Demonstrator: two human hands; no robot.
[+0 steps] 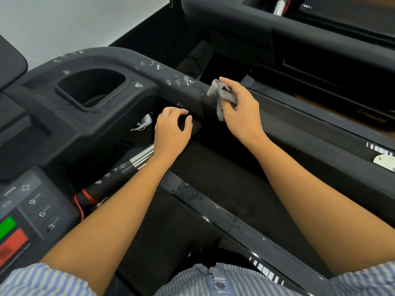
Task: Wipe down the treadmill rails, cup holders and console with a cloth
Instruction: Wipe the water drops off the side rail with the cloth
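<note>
Many water droplets (186, 80) cover the black moulded treadmill rail (128, 57) and rectangular cup holder (123, 87), so wiping looks barely begun; right hand (241, 112) grips the grey cloth (222, 96) on the rail, left hand (173, 127) relaxed, empty.

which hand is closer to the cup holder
Left. The left hand sits just to the right of the cup holder, below the wet rail. The right hand, gripping the cloth, is farther along that rail.
</note>
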